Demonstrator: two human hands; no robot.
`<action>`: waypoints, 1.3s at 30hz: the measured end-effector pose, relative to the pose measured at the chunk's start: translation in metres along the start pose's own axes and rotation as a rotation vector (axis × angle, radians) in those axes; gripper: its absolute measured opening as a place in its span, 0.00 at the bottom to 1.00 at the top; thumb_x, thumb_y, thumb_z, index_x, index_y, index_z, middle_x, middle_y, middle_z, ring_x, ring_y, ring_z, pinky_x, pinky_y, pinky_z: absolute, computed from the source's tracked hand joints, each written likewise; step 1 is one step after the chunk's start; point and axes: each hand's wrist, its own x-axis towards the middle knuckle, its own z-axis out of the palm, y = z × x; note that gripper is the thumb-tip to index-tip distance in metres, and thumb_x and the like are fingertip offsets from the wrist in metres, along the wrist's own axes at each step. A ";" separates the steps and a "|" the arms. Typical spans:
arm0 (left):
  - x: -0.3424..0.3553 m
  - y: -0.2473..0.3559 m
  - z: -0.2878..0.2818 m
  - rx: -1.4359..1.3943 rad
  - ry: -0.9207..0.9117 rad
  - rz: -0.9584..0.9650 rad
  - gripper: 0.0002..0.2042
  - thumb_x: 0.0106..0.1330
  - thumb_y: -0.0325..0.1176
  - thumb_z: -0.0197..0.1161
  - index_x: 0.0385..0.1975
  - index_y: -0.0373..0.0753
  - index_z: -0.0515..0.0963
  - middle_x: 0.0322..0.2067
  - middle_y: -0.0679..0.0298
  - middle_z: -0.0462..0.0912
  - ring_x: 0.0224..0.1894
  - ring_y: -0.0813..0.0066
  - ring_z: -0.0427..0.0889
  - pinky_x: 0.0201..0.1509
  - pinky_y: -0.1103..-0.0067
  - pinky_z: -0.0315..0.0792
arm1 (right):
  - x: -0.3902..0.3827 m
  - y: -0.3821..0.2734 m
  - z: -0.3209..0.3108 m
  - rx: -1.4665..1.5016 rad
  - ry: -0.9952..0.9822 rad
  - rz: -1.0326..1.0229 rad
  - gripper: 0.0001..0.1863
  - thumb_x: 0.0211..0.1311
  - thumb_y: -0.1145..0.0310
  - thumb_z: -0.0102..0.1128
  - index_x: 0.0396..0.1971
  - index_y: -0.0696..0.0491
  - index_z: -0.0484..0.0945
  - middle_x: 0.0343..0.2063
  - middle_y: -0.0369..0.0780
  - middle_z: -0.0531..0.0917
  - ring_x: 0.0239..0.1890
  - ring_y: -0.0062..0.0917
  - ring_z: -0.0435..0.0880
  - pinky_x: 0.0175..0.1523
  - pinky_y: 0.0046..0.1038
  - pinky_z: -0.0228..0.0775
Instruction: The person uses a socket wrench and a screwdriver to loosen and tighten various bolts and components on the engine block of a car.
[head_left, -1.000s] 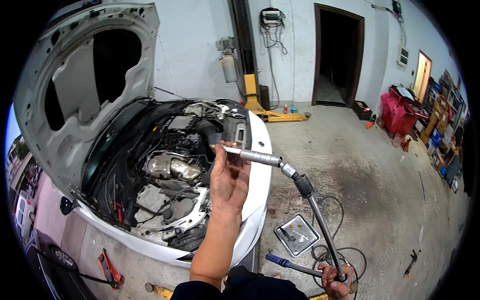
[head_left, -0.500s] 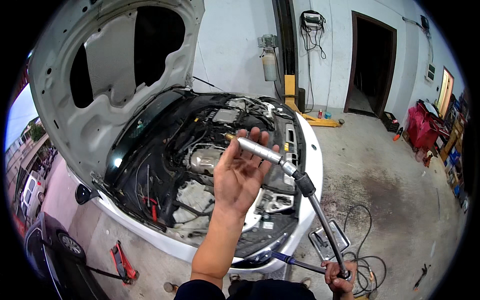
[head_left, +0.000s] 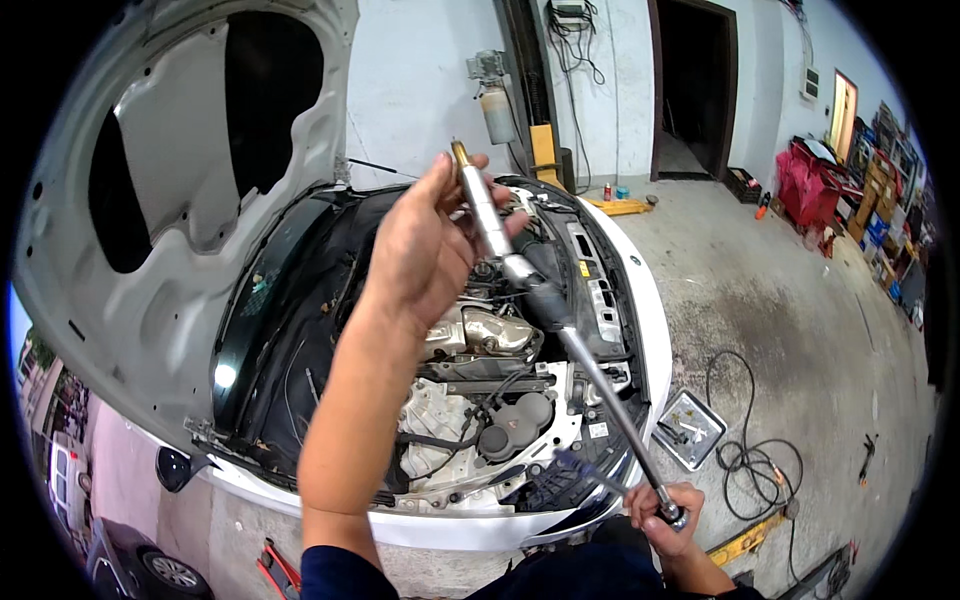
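A long steel extension bar [head_left: 610,395] with a silver socket [head_left: 484,210] on its upper end slants across the front of me, above an open car engine bay [head_left: 520,390]. A narrow brass-coloured piece [head_left: 459,150] sticks out of the socket's tip; its exact kind is unclear. My left hand [head_left: 415,245] is closed about the socket, thumb near the tip and fingers behind. Low on the right, my right hand [head_left: 665,508] grips the bar's lower end at a round ratchet head [head_left: 678,519]. A blurred blue-gripped handle [head_left: 585,470] juts leftward from that fist.
The raised hood [head_left: 185,170] stands at the left. On the floor to the right are a metal tray [head_left: 688,465] of small parts, a looped black hose [head_left: 745,445] and a yellow lift arm [head_left: 745,540]. A red floor jack [head_left: 280,570] lies at the lower left.
My left hand has risen with the socket end and its fingers have curled from a flat palm round the socket. The bar now stands steeper, and the view has shifted to the right.
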 end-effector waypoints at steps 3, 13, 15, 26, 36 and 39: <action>0.025 0.005 -0.011 0.065 0.047 -0.085 0.19 0.76 0.37 0.42 0.49 0.24 0.69 0.33 0.59 0.71 0.38 0.74 0.76 0.50 0.68 0.81 | 0.023 0.023 -0.002 -0.466 -0.134 -0.315 0.05 0.42 0.77 0.58 0.22 0.61 0.74 0.11 0.39 0.74 0.16 0.29 0.77 0.31 0.33 0.75; 0.091 -0.033 -0.069 0.260 0.070 -0.199 0.19 0.76 0.47 0.40 0.47 0.40 0.74 0.34 0.68 0.75 0.40 0.74 0.73 0.49 0.70 0.69 | 0.108 0.082 0.001 -0.764 -0.093 -0.627 0.07 0.38 0.77 0.55 0.22 0.60 0.71 0.13 0.43 0.73 0.15 0.37 0.75 0.30 0.34 0.76; 0.110 -0.051 -0.090 0.189 0.048 -0.255 0.22 0.76 0.48 0.39 0.53 0.37 0.71 0.37 0.66 0.75 0.41 0.73 0.74 0.51 0.69 0.70 | 0.124 0.091 0.001 -0.744 -0.106 -0.618 0.08 0.38 0.76 0.56 0.22 0.60 0.71 0.13 0.43 0.72 0.16 0.37 0.75 0.30 0.34 0.76; 0.219 -0.168 -0.211 0.087 0.134 -0.408 0.22 0.76 0.48 0.41 0.52 0.34 0.71 0.39 0.63 0.75 0.42 0.71 0.77 0.49 0.71 0.74 | 0.233 0.185 -0.046 -0.927 -0.364 -0.520 0.08 0.37 0.74 0.60 0.21 0.58 0.73 0.15 0.40 0.73 0.18 0.32 0.76 0.32 0.31 0.76; 0.258 -0.305 -0.354 0.407 0.223 -0.572 0.30 0.74 0.56 0.36 0.48 0.32 0.73 0.32 0.63 0.77 0.33 0.73 0.77 0.40 0.76 0.73 | 0.310 0.308 -0.099 -0.914 -0.664 -0.458 0.11 0.44 0.68 0.65 0.25 0.59 0.77 0.16 0.36 0.70 0.20 0.29 0.75 0.36 0.31 0.76; 0.259 -0.338 -0.384 0.461 0.228 -0.650 0.28 0.74 0.55 0.37 0.44 0.34 0.75 0.25 0.66 0.76 0.28 0.78 0.74 0.36 0.79 0.70 | 0.326 0.332 -0.103 -0.899 -0.735 -0.371 0.09 0.45 0.69 0.64 0.26 0.58 0.78 0.16 0.36 0.70 0.20 0.29 0.75 0.35 0.29 0.76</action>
